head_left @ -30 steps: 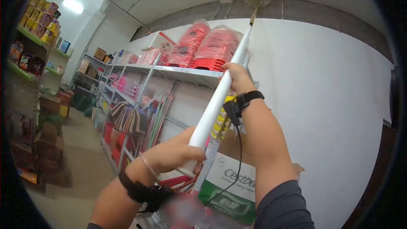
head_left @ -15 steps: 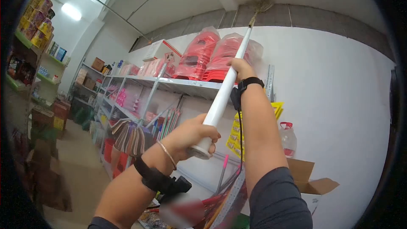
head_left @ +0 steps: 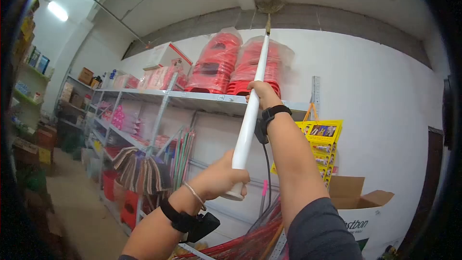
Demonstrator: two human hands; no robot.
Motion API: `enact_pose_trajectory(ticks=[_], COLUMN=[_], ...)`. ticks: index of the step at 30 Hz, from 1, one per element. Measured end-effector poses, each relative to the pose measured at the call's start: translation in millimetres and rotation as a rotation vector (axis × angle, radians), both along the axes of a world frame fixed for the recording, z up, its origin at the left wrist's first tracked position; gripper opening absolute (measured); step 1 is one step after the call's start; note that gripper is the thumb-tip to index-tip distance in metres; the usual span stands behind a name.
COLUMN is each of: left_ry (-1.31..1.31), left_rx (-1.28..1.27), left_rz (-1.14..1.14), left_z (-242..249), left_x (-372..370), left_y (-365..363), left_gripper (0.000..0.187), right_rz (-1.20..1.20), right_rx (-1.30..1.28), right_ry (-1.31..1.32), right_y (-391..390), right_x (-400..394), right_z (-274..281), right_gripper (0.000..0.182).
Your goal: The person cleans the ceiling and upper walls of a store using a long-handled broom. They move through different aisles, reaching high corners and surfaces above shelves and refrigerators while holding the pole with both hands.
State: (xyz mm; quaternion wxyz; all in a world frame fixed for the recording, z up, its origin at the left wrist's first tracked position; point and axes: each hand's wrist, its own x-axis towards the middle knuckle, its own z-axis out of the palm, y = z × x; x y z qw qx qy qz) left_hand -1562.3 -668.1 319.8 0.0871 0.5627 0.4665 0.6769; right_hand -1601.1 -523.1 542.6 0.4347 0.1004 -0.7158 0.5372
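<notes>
A long-handled broom (head_left: 252,115) with a thick white pole slants up and away from me. Its bristly straw head (head_left: 270,4) is high up, at the line where the grey band of wall meets the ceiling. Near the pole's lower end, my left hand (head_left: 222,175) is wrapped round it, just above the end cap. Further up, my right hand (head_left: 264,95) grips the same pole with bent fingers, in front of the top shelf's edge. Both wrists wear black straps, and a cable hangs from the right one.
Metal shelving (head_left: 202,98) runs along the wall, with plastic-wrapped stacks of red stools (head_left: 216,65) on top, close to the pole. Yellow hanging cards (head_left: 320,139) and an open cardboard box (head_left: 346,187) are at right. Folded mats (head_left: 144,171) hang at left beside an aisle floor (head_left: 79,183).
My view has turned slightly right. The broom stands more upright in view, its head shifted left along the ceiling edge. Both hands keep their hold on the pole.
</notes>
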Motion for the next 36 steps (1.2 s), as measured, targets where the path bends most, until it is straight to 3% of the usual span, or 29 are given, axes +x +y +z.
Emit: enact_pose_trajectory(ticks=[6, 10, 14, 20, 24, 28, 31, 34, 36], left_ry=[0.114, 0.128, 0.092, 0.268, 0.190, 0.107, 0.083, 0.088, 0.041], left_rx=[-0.011, -0.008, -0.022, -0.026, -0.017, -0.035, -0.048, -0.028, -0.048], left_rz=[-0.209, -0.251, -0.368, -0.269, -0.323, -0.170, -0.129, -0.105, -0.133], left_z=[-4, -15, -26, -1, 0, -10, -13, -28, -37], left_x=[-2, 15, 18, 16, 4, -12, -3, -8, -6], left_y=[28, 55, 68, 26, -16, -33, -36, -22, -18], left_gripper=[0.054, 0.056, 0.058, 0.059, 0.060, 0.056, 0.056, 0.056, 0.060], right_rz=[-0.183, -0.144, -0.291, -0.256, -0.185, -0.125, -0.123, -0.087, -0.108], right_rx=[0.009, 0.038, -0.004, -0.065, -0.070, -0.093, -0.099, -0.077, -0.067], right_ry=[-0.032, -0.034, 0.020, 0.066, 0.117, 0.100, 0.120, 0.029, 0.018], right_y=[20, 59, 60, 50, 15, 5, 4, 11, 14], right_x=[27, 49, 75, 81, 69, 47, 45, 45, 40], right_z=[-9, -12, -25, -1, -10, -11, -16, -24, -31], right_gripper=[0.031, 0.025, 0.031, 0.022, 0.019, 0.017, 0.019, 0.041, 0.042])
